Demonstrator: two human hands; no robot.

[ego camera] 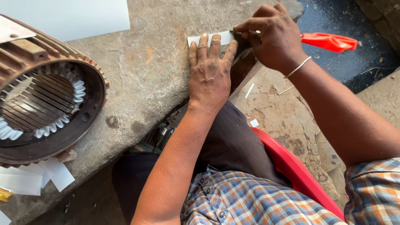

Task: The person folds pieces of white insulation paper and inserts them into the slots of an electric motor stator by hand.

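White paper strip (216,38) lies left-right | left hand (209,71) flat on it | right hand (273,35) grip pinching red-handled tool (329,41)

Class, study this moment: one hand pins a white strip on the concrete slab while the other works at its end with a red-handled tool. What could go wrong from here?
1. The left hand presses the white strip with its fingertips close to where the right hand brings the red-handled tool; a slip could hurt them.
2. The strip lies near the slab edge, so it might slide off.
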